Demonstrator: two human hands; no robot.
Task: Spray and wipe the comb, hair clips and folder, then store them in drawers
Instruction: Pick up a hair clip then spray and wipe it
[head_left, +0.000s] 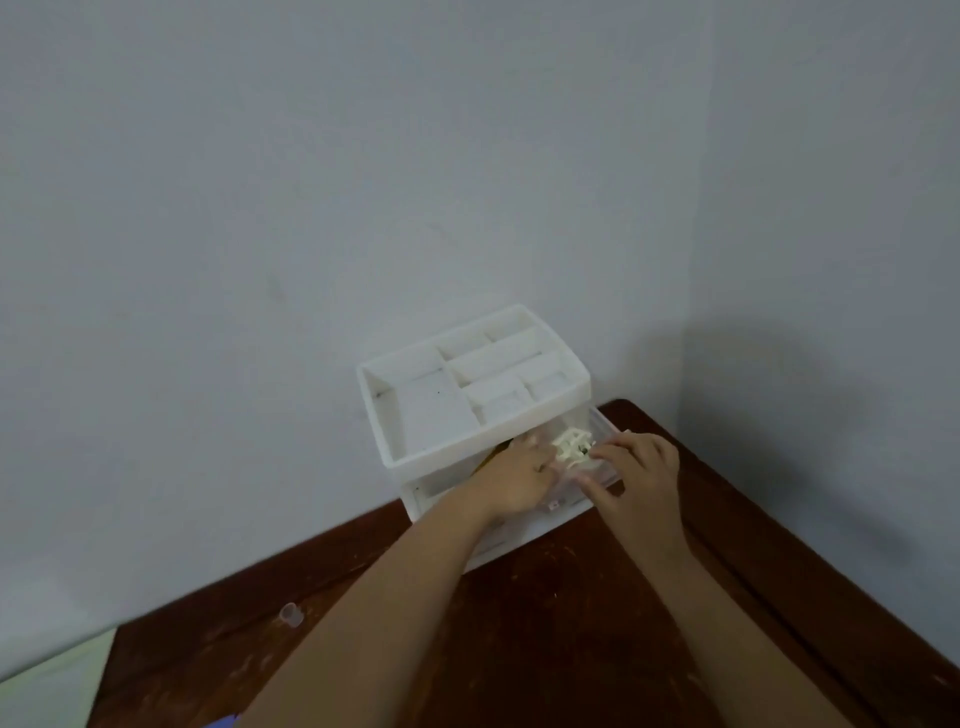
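A white drawer organizer (431, 415) stands on the brown table against the wall, and its clear top drawer (605, 426) is pulled out. Pale cream hair clips (571, 444) lie in that drawer. My left hand (511, 480) reaches into the drawer, its fingertips curled on the left side of the clips. To the right, my right hand (641, 478) pinches the drawer's front rim, fingers on top and thumb below. A dark yellowish item (496, 453) shows in the drawer beside my left hand; what it is I cannot tell. Comb and folder are not visible.
The organizer's top is a tray of several compartments (498, 358). A small clear cap (292, 614) sits on the table (571, 623) at the left. A pale green surface (52, 686) lies at the bottom left. Walls meet in a corner right behind the organizer.
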